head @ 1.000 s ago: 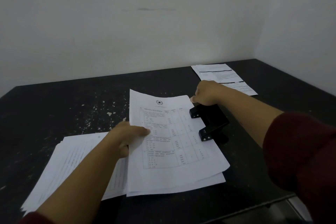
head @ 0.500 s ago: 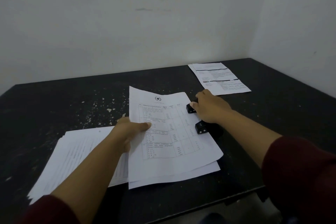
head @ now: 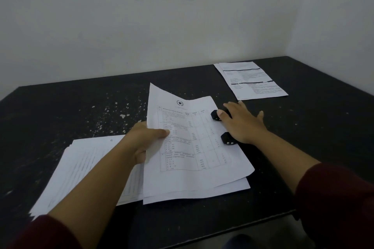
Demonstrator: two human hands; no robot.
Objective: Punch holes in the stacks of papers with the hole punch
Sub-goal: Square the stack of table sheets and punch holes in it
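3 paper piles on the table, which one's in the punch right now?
The middle stack, held by the left hand, its right edge under the hole punch that the right hand presses. The left pile and far-right pile lie apart, untouched.

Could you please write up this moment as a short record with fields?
surface: black table, speckled with white flecks
tool: black hole punch at the right edge of the held sheets
right hand: flat, palm down on the punch
left hand: gripping the held sheets at their left edge
left pile: beside the left arm, one hole visible near its top edge
far pile: back right, untouched
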